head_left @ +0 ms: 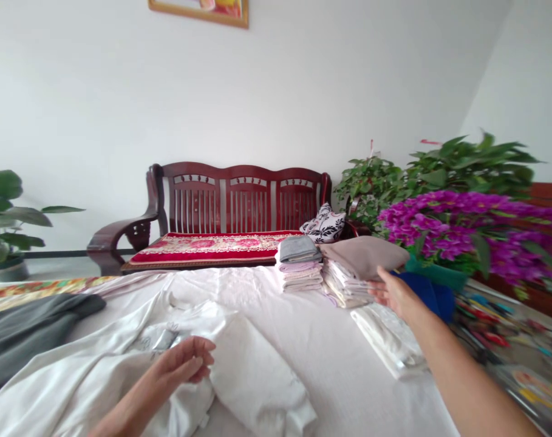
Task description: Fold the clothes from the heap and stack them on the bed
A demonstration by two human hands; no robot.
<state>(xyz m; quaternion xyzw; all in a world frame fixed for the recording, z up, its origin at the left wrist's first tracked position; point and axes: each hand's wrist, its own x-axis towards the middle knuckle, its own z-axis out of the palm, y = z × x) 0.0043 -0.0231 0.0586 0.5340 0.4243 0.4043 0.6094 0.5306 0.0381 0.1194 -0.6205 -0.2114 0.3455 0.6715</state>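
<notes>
A white long-sleeved top point(243, 346) lies spread and rumpled on the pale bed cover, with a grey print on its front. Just above it is my left hand point(191, 361), its fingers loosely curved and nothing in them. My right hand point(396, 294) reaches to the near right side of a stack of folded light clothes point(344, 282). Thumb and fingers are apart there, beside a folded taupe garment point(364, 255) that tops the stack. Whether the fingertips touch the cloth is hard to tell.
Left of that stack stands another folded pile point(300, 267), grey on top. A folded white garment point(387, 340) lies nearer me. Dark grey clothing point(39, 334) is at far left. Purple flowers point(467, 227) and a cluttered tabletop point(507, 340) border the right; a wooden bench point(243, 197) stands behind.
</notes>
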